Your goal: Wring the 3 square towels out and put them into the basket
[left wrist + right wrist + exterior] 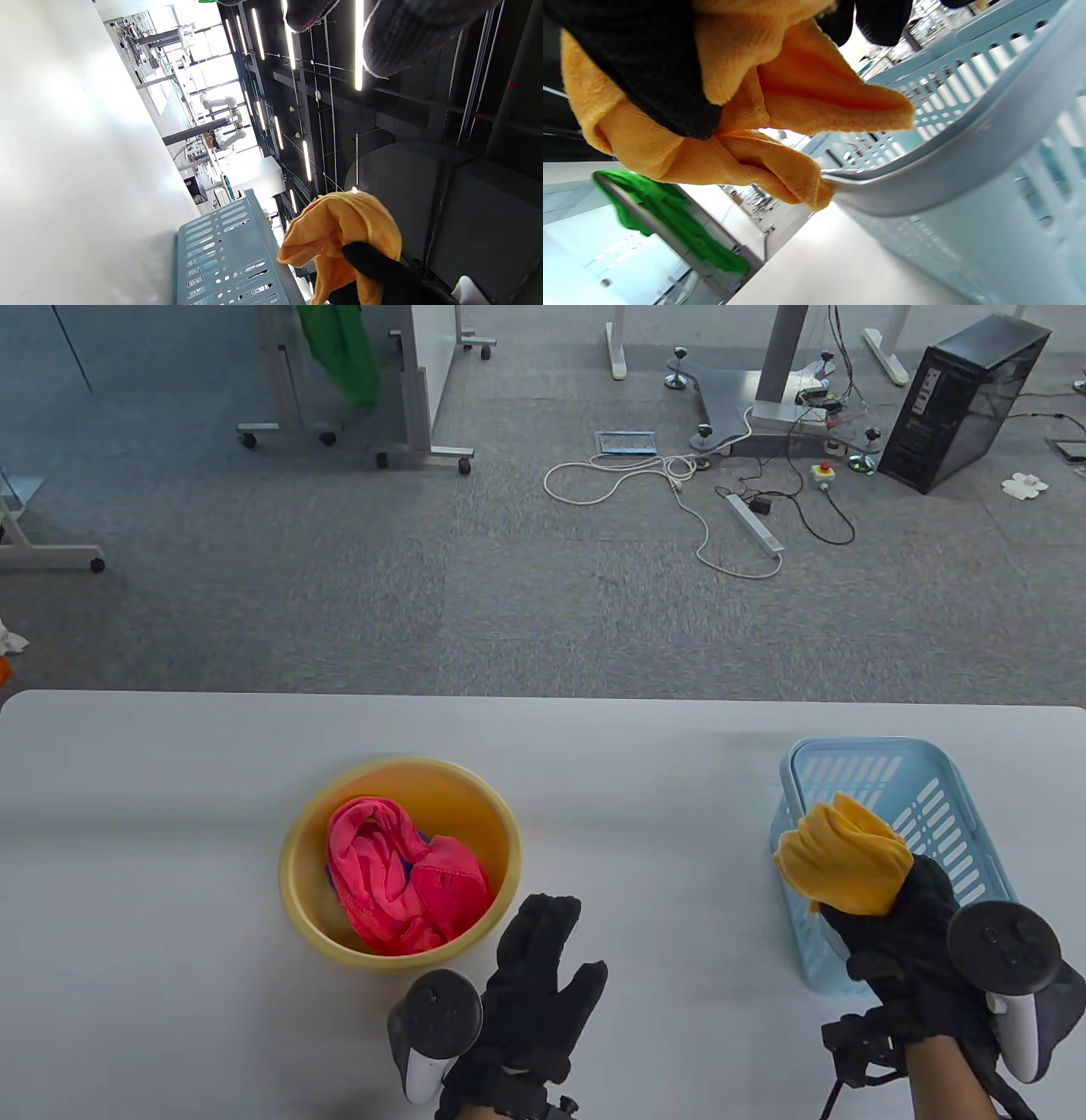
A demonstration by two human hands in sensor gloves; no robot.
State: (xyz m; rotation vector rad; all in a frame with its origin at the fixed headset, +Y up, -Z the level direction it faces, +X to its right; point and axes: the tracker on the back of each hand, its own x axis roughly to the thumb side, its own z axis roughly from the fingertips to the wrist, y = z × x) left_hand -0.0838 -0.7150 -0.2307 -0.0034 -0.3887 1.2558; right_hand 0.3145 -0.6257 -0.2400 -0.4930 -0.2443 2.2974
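My right hand (891, 937) is clenched around the orange towel (840, 857), which is bunched into a wad sticking out past my knuckles. I hold it raised over the near left corner of the blue basket (925, 823); in the right wrist view the lowest fold of the towel (780, 169) sits right at the basket's rim (925, 178), though I cannot tell whether it touches. The basket's slotted walls rise just ahead of and to the right of this hand, and its open inside lies ahead of my fist.

My left hand (530, 984) is released, fingers straight and spread a little, holding nothing, hovering just behind the near right edge of the yellow bowl (475, 806). In the bowl, ahead of and to the left of this hand, lies the pink towel (399, 874), crumpled, with a sliver of something blue (329, 875) showing beneath it at its left side; I cannot tell what that is.

Between my two hands stretches a wide strip of bare white table (679, 831), running forward to the table's far edge. To the left of the bowl there is more open tabletop out to the rounded left corner. The basket's right side stands close to the table's right edge.
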